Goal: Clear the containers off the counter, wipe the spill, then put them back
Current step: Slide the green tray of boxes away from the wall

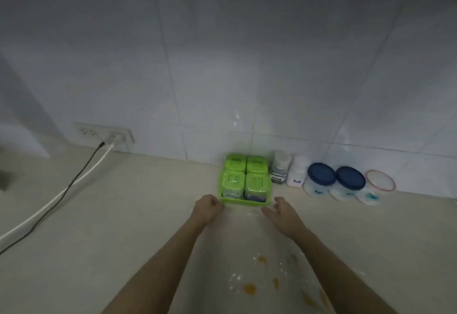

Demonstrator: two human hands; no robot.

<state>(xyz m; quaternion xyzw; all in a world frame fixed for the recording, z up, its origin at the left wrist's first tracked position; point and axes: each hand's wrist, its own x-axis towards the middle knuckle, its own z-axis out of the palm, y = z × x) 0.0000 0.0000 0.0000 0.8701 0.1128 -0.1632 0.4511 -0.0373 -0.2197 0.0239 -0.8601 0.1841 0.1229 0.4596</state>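
A green tray holding several green-lidded spice jars stands near the back wall. My left hand is curled at the tray's front left corner, touching its rim. My right hand has its fingers apart just off the front right corner, a small gap from the tray. To the right along the wall stand a grey bottle, a white bottle, two blue-lidded tubs and a red-rimmed tub. Orange and white spill marks the counter near me between my forearms.
A wall socket at the left has a black cable and a white cable running across the counter toward the left front. White tiles form the back wall. The beige counter stretches left of my arms.
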